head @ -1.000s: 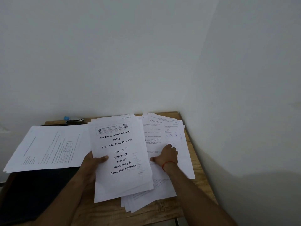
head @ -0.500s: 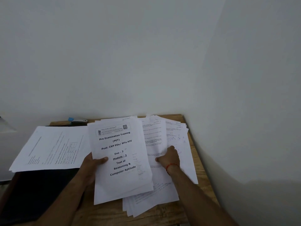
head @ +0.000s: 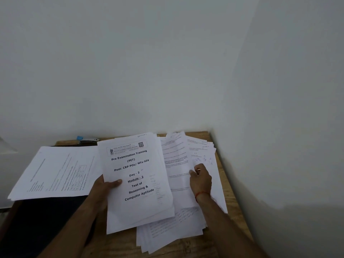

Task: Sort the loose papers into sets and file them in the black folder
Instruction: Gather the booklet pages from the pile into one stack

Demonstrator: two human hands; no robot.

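Note:
My left hand [head: 104,190] grips a thick set of white sheets [head: 137,205] by its left edge, thumb on the cover page that reads "Pre Examination Training". My right hand [head: 201,180] rests on a loose heap of printed papers [head: 178,226] at the right, its fingertips pinching the right edge of a sheet [head: 176,164] that curls upward. A black folder [head: 42,220] lies at the left, partly under another flat stack of papers [head: 55,172].
All of this sits on a small wooden table [head: 232,202] pushed into a corner of white walls. A pen with a blue cap [head: 87,139] lies at the table's back edge. A red thread circles my right wrist.
My right hand has slid up and to the right over the heap and lifted a sheet's edge. The set in my left hand has stayed put.

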